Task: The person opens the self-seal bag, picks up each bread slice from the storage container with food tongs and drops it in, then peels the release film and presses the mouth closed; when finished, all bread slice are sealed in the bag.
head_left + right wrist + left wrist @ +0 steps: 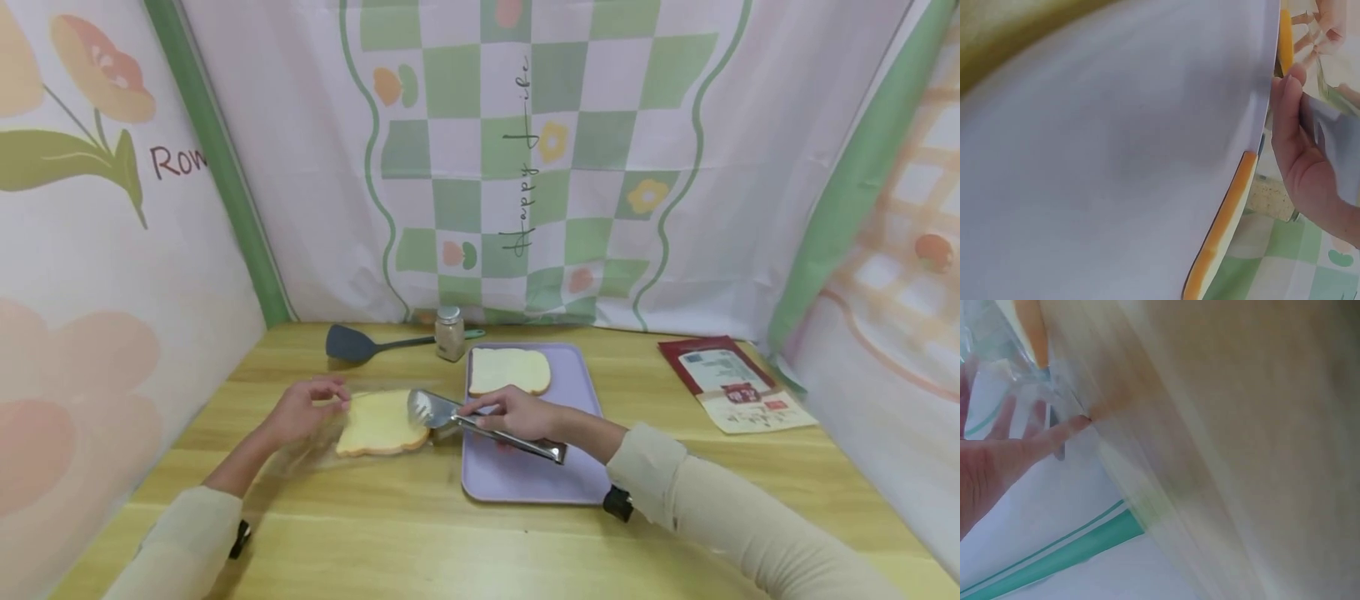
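Observation:
In the head view, my right hand [521, 414] grips metal tongs [517, 440] over the lilac tray [540, 487]. The tongs' slotted end overlaps the right edge of a bread slice [378, 423] lying left of the tray. Clear plastic [322, 446] shows about that slice. My left hand [303, 408] is at the slice's left edge; in the left wrist view its fingers [1054, 439] are spread, fairly straight, against the clear plastic. Another bread slice [510, 371] lies at the back of the tray, its crust edge also showing in the right wrist view.
Behind the near slice lie a dark spatula [351, 344] and a small jar with a metal lid [450, 335]. A red and cream packet [738, 387] lies at the right on the wooden table [375, 533]. Printed curtains [322, 167] stand around the back and sides.

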